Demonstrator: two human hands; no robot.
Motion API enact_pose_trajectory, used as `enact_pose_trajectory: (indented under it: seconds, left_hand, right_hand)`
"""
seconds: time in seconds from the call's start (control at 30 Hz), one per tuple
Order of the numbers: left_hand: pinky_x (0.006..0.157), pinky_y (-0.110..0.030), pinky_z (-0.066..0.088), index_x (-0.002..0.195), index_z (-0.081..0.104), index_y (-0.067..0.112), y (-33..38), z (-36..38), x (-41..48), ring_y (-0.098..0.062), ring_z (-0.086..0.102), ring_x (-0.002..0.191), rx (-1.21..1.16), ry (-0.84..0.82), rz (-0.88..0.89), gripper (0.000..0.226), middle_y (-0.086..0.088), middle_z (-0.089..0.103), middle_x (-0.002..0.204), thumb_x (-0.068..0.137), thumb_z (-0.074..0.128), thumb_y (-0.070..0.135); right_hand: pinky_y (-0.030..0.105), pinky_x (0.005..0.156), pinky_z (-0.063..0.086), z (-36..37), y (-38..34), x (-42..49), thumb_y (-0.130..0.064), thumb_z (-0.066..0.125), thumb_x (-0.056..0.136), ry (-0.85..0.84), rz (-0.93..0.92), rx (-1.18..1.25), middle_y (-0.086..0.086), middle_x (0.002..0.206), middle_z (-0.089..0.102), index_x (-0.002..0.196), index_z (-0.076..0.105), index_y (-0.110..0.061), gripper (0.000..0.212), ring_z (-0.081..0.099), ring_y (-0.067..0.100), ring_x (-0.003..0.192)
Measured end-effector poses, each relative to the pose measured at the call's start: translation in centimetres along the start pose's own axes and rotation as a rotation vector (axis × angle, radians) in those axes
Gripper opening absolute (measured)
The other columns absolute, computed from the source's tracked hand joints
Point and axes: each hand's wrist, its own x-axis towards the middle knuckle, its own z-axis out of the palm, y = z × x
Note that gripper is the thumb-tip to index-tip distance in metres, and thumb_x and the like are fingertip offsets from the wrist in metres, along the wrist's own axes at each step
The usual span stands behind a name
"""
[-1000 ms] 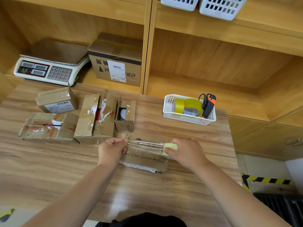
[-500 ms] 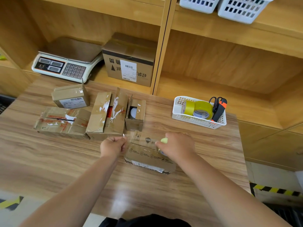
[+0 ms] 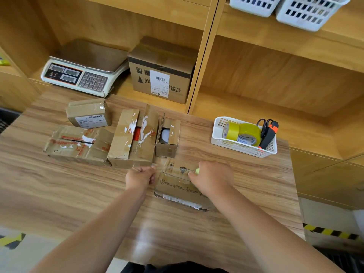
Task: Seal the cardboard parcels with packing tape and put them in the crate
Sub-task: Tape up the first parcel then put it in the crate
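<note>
curled left hand (image 3: 140, 175), curled right hand (image 3: 212, 177)

a flat brown cardboard parcel (image 3: 178, 187) lies on the wooden table (image 3: 78, 194), clear packing tape (image 3: 165, 164) stretched over its top, a yellow-green tape roll (image 3: 197, 170) above it.

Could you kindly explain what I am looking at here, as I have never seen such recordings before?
There is no machine here: a person works with two bare hands, and every picture comes from one camera worn on the head, looking forward and down. On the wooden table lie four cardboard parcels, some with open flaps, and a fifth parcel nearest the person. Over it, the left hand seems to pinch the end of a blurred clear tape strip, while the right hand has its grip on a tape roll, of which only a pale yellow edge shows. To the right stands a white basket with yellow tape rolls, scissors and an orange-black cutter. On the shelf behind are a scale and a larger box.
</note>
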Motion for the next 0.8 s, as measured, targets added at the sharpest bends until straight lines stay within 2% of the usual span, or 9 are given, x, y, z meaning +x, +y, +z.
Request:
enact_pose_trajectory:
  seconds: [0.07,0.17,0.37,0.5,0.57,0.63,0.73,0.8]
  left_hand:
    - [0.061,-0.025,0.049,0.068,0.063,0.01,0.0,0.0,-0.1,-0.014,0.05,0.054,-0.01,-0.004,-0.015,0.02,-0.004,0.058,0.059,0.087,0.067,0.01]
    - [0.059,-0.024,0.049,0.066,0.062,0.009,-0.1,0.3,-0.1,-0.015,0.049,0.053,-0.027,-0.014,-0.035,0.023,-0.006,0.056,0.057,0.088,0.066,0.008]
    - [0.056,-0.024,0.047,0.067,0.06,0.009,-0.4,0.6,0.0,-0.015,0.048,0.053,-0.038,-0.026,-0.089,0.021,-0.003,0.056,0.055,0.087,0.067,0.008]
    - [0.05,-0.022,0.046,0.077,0.064,0.008,-0.7,1.0,-0.1,-0.015,0.056,0.058,0.002,-0.035,-0.121,0.012,-0.007,0.066,0.071,0.087,0.067,0.013]
    - [0.049,-0.022,0.042,0.07,0.058,0.012,-0.9,1.2,0.0,-0.014,0.055,0.059,0.054,-0.04,-0.139,0.021,-0.004,0.062,0.069,0.089,0.066,0.017]
    - [0.051,-0.023,0.039,0.066,0.053,0.013,-0.9,1.3,0.2,-0.014,0.053,0.06,0.093,-0.05,-0.155,0.027,-0.003,0.059,0.067,0.09,0.065,0.021]
    - [0.055,-0.023,0.04,0.07,0.057,0.012,-1.1,1.6,0.4,-0.014,0.054,0.064,0.097,-0.07,-0.172,0.025,-0.003,0.062,0.073,0.091,0.064,0.023]
    - [0.068,-0.025,0.043,0.085,0.062,0.007,-1.1,1.6,0.6,-0.019,0.057,0.075,0.124,-0.071,-0.161,0.016,-0.006,0.063,0.087,0.091,0.064,0.021]
  right_hand:
    - [0.033,0.087,0.035,0.0,-0.1,0.1,-0.05,0.042,0.089,-0.006,0.002,-0.004,-0.003,0.079,0.064,0.083,0.057,-0.023,0.032,0.049,0.022,0.069]
    - [0.032,0.08,0.033,0.0,-0.2,0.2,-0.051,0.042,0.089,0.001,0.002,-0.016,-0.003,0.082,0.066,0.088,0.061,-0.023,0.034,0.059,0.021,0.078]
    - [0.032,0.076,0.032,0.1,-0.4,0.2,-0.051,0.043,0.089,0.019,0.008,-0.021,-0.004,0.078,0.065,0.086,0.061,-0.023,0.033,0.047,0.02,0.067]
    - [0.03,0.069,0.03,0.1,-0.4,0.3,-0.049,0.042,0.088,0.02,-0.001,0.002,-0.004,0.075,0.063,0.078,0.051,-0.025,0.028,0.048,0.02,0.066]
    - [0.03,0.067,0.029,0.2,-0.3,0.3,-0.049,0.043,0.088,0.015,-0.004,0.009,-0.005,0.07,0.057,0.077,0.049,-0.024,0.028,0.048,0.02,0.066]
    - [0.03,0.067,0.029,0.3,-0.2,0.3,-0.048,0.043,0.088,0.014,-0.005,0.016,-0.006,0.068,0.053,0.077,0.049,-0.024,0.027,0.048,0.02,0.066]
    - [0.03,0.067,0.03,0.4,-0.3,0.4,-0.048,0.044,0.088,0.014,-0.006,0.028,-0.006,0.068,0.052,0.077,0.049,-0.024,0.027,0.048,0.02,0.067]
    - [0.03,0.065,0.03,0.5,-0.3,0.5,-0.047,0.045,0.088,0.016,-0.008,0.028,-0.006,0.068,0.051,0.076,0.049,-0.024,0.026,0.048,0.02,0.067]
